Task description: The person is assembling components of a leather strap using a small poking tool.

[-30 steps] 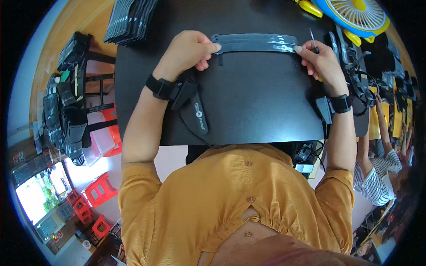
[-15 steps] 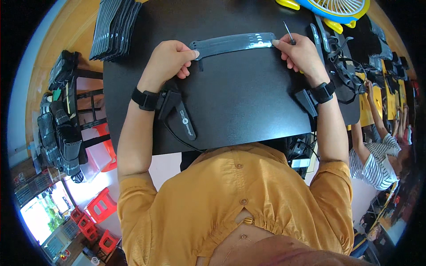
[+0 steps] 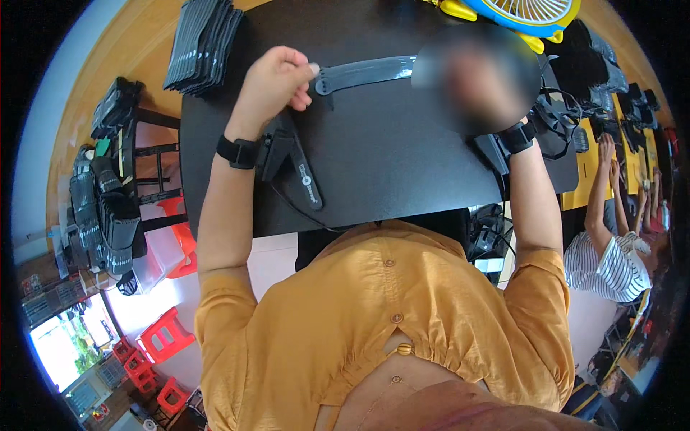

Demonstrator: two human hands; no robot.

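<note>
Hands (image 3: 272, 90) flank dark strap (image 3: 370, 72); left beside its end, right blurred.

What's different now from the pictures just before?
The left hand has moved away from the person's body, its thumb going from the near corner of the dark strap's left end toward the far corner; touching is unclear. The right hand is blurred now, so I can't tell. The black stack and fan stayed put.
</note>
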